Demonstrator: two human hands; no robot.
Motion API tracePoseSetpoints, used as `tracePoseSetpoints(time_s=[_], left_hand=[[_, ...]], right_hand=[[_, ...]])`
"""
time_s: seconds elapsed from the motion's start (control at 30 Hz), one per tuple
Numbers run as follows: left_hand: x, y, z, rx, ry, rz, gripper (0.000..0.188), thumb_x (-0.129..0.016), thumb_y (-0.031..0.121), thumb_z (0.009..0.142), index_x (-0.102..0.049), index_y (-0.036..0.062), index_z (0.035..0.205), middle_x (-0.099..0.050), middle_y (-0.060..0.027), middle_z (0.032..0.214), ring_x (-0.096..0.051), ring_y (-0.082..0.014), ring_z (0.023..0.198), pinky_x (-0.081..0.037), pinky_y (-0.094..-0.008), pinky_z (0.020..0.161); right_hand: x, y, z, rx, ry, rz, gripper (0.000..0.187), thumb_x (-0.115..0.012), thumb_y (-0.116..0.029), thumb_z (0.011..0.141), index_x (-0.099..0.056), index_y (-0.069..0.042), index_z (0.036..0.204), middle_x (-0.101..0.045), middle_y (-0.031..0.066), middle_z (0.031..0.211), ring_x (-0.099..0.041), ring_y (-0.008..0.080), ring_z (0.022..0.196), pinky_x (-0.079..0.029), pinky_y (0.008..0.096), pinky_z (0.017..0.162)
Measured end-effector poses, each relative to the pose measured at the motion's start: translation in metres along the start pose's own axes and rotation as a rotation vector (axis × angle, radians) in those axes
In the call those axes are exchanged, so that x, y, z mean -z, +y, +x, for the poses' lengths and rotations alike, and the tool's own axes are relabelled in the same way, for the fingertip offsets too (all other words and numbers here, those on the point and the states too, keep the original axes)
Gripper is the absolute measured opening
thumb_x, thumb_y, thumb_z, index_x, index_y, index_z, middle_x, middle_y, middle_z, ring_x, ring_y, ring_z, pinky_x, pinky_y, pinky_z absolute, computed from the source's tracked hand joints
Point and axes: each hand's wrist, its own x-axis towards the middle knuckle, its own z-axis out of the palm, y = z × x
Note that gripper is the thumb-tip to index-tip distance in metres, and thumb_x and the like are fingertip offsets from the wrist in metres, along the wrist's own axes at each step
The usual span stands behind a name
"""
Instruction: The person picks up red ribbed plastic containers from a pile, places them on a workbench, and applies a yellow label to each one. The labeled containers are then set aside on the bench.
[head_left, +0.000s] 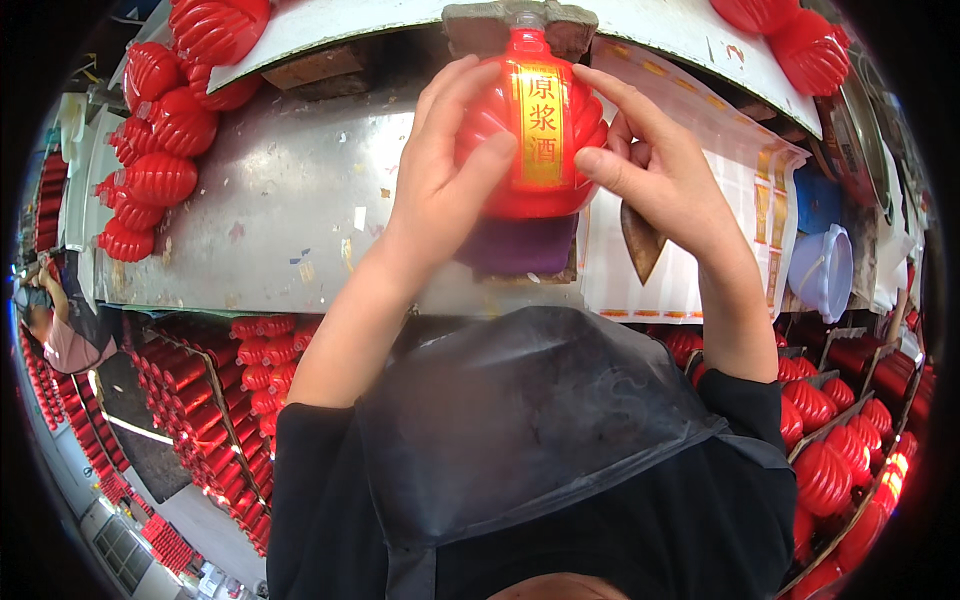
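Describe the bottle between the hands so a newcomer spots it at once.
Find the metal table, then the left hand and right hand over its middle. Between them is the bottle, red and ribbed. A gold label down its front sets it apart from the pile of red bottles at left, which show none.

At the upper centre of the frame, the bottle (500,110) is glossy bright red, patterned with curving ridges, and its label (541,130) is a gold strip bearing darker reddish characters. Beneath lies a deep purple pad (520,250). The metal tabletop (290,180) is silvery grey, flecked with pale and brown scraps; the sheet (612,275) to the right is white, with golden-yellow patches. The person's apron (520,420) is smoky dark grey over a black shirt (630,525). A bucket (835,275) at right is pale lilac-blue.
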Motion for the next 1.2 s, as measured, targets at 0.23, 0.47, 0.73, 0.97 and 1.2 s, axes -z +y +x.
tracePoseSetpoints(time_s=[0.23,0.47,0.73,0.97,1.2], left_hand=[[-0.011,0.005,0.0,0.076,0.083,-0.089,0.063,-0.077,0.024,0.085,-0.054,0.0025,0.14,-0.043,-0.0193,0.151,-0.045,-0.0316,0.141,-0.037,-0.0402,0.117],[-0.012,0.006,0.001,0.092,0.101,-0.054,0.065,-0.079,0.023,0.083,-0.055,0.0024,0.139,-0.046,-0.0185,0.148,-0.048,-0.0305,0.138,-0.039,-0.0398,0.115],[-0.012,0.006,0.001,0.14,0.104,-0.134,0.064,-0.08,0.023,0.083,-0.055,0.0024,0.138,-0.048,-0.0174,0.146,-0.05,-0.0288,0.136,-0.041,-0.039,0.114],[-0.012,0.009,0.001,0.209,0.074,-0.18,0.071,-0.082,0.024,0.082,-0.05,0.0021,0.141,-0.047,-0.0156,0.146,-0.051,-0.0271,0.134,-0.042,-0.0382,0.113],[-0.016,0.009,0.001,0.208,0.094,-0.159,0.073,-0.084,0.024,0.08,-0.049,0.0021,0.141,-0.048,-0.0152,0.145,-0.052,-0.027,0.132,-0.044,-0.0383,0.112]], right_hand=[[-0.021,0.005,-0.001,0.077,0.173,-0.103,0.079,-0.084,-0.033,0.08,-0.054,-0.017,0.151,-0.037,-0.0054,0.074,-0.04,0.0075,0.069,-0.036,0.0233,0.063],[-0.017,0.003,-0.002,-0.002,0.121,-0.158,0.079,-0.08,-0.039,0.077,-0.057,-0.01,0.146,-0.072,0.0137,0.097,-0.068,0.0214,0.084,-0.054,0.034,0.079],[-0.008,0.012,0.003,0.052,0.057,0.068,0.068,-0.075,-0.034,0.092,-0.052,-0.015,0.153,-0.044,-0.0048,0.078,-0.043,0.0073,0.073,-0.038,0.0229,0.066],[-0.006,0.01,0.01,0.045,0.052,0.017,0.063,-0.074,-0.032,0.094,-0.053,-0.016,0.152,-0.044,-0.0061,0.071,-0.043,0.0045,0.067,-0.037,0.0226,0.06],[-0.013,0.006,0.01,0.061,0.129,-0.099,0.068,-0.081,-0.032,0.088,-0.056,-0.02,0.15,-0.036,-0.0072,0.067,-0.039,0.005,0.062,-0.035,0.0237,0.057]])
